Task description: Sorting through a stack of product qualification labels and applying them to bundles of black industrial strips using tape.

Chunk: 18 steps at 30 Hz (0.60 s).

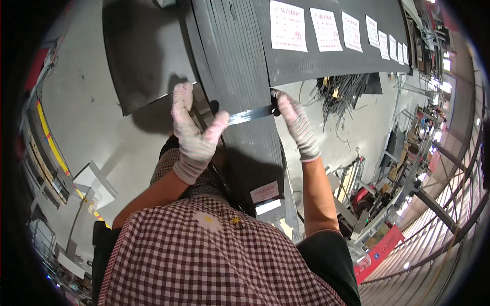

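Note:
In front of me a long stack of dark grey sheets runs away from my body. A shiny dark strap lies across its top. My left hand, in a pale striped knit glove, is at the stack's left edge with thumb and fingers spread apart; the thumb tip is by the strap's left end. At the opposite edge my right hand, gloved likewise, has its fingers bent around the strap's right end, their tips partly hidden. A white label with red print lies on the stack's near end.
Another dark stack at the upper right bears several white printed labels. A dark curved sheet stands at the upper left. Loose black straps lie heaped on the floor at right. Yellow tape marks the floor at left.

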### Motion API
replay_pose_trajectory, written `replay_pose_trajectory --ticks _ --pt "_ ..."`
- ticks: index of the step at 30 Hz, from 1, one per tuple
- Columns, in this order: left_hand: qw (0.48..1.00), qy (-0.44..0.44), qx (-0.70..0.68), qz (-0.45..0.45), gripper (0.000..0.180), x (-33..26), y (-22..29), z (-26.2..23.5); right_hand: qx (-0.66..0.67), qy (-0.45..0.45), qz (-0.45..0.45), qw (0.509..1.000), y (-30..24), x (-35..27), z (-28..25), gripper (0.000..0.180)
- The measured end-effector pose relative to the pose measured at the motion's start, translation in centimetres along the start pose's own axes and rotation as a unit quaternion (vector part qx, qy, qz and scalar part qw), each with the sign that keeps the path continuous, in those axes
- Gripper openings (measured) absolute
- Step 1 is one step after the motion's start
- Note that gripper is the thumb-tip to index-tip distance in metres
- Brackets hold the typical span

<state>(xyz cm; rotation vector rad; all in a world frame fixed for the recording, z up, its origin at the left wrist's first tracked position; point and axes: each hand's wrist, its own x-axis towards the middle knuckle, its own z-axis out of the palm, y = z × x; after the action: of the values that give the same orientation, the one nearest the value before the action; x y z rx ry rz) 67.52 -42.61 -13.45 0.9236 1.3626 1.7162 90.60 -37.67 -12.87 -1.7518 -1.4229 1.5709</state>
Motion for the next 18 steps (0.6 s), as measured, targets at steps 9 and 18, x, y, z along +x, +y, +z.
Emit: replay_pose_trajectory --ticks 9,18 --pt "0.950 -0.187 0.164 -0.191 0.056 -7.1 0.0 -0.3 -0.497 -0.104 -0.010 0.861 -3.3 -4.7 1.3 0.096" --pt "0.965 -0.026 0.090 -0.245 0.058 -3.2 -0.6 1.3 -0.189 0.031 -0.099 0.976 -3.6 -3.1 3.2 0.096"
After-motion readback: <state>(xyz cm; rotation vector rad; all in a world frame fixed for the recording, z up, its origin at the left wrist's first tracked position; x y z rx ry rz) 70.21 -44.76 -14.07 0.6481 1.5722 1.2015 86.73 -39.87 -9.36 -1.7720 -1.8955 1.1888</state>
